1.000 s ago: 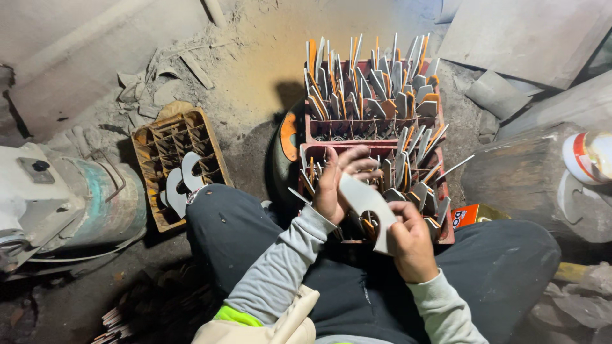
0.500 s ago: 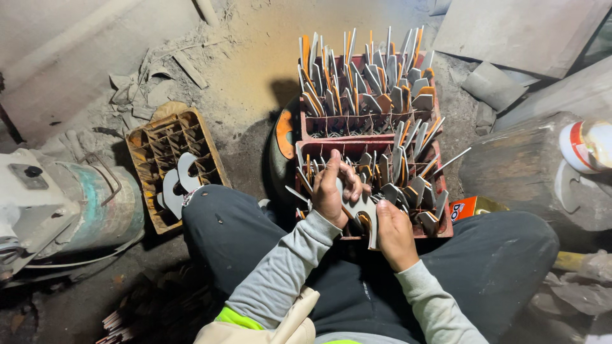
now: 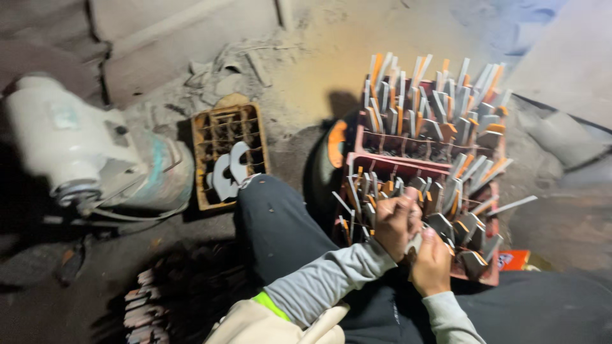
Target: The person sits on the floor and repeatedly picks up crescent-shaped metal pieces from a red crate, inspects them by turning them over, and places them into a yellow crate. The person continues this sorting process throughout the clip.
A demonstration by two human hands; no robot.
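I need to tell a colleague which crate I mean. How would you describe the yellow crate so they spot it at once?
Find the big pale motor on the left. Just right of it, beside the person's dark trouser knee, lies the yellow crate. Unlike the red crates packed with blades, it is nearly empty, holding only a few curved pale pieces.

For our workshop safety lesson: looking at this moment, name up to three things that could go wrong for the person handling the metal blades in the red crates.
1. Both bare hands, left hand and right hand, grip a metal blade among upright blades; cuts seem likely.
2. The packed near crate could snag the sleeve.
3. Dim light and the dusty floor may hide edges.
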